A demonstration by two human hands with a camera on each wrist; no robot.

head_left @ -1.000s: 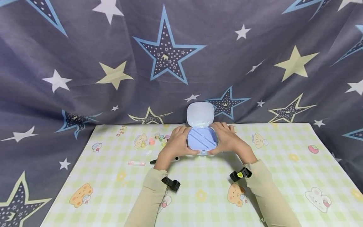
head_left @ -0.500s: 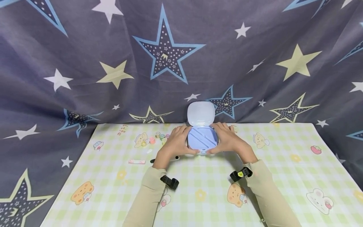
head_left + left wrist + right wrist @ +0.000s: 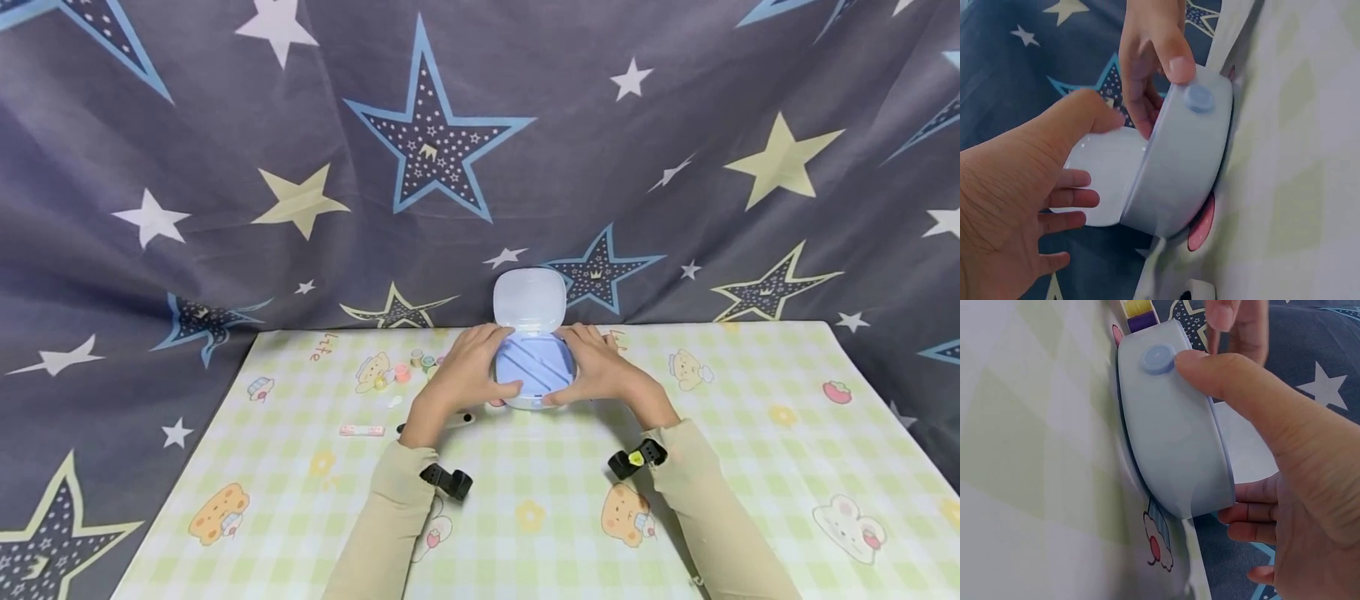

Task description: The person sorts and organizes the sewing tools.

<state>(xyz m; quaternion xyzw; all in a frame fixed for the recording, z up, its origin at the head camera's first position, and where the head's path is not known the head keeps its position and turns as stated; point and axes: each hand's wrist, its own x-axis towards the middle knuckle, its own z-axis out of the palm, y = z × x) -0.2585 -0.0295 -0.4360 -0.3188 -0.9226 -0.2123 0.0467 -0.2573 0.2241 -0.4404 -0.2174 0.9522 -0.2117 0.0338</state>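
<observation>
A rounded pale-blue storage box (image 3: 528,403) stands near the table's back edge, its whitish lid (image 3: 530,298) raised behind it. Inside lies a blue tray (image 3: 534,364) with diagonal ridges. My left hand (image 3: 467,368) is at the box's left side; in the left wrist view its fingers are spread loosely and the thumb hovers apart from the front rim. On the other side, my right hand (image 3: 603,367) holds the box, thumb on the front rim beside the round button (image 3: 1158,359) and fingers around the far corner. The lower part of the box's inside is hidden.
Several small thread spools (image 3: 402,372) stand left of the box. Nearer me lie a pink-and-white strip (image 3: 362,430) and a black-and-white item (image 3: 459,420), partly behind my left wrist. A star-patterned curtain (image 3: 630,167) hangs just behind the checked table (image 3: 540,550).
My left thumb has lifted from the box's front and moved slightly back over the tray. My right hand, the box and its raised lid stay nearly in place.
</observation>
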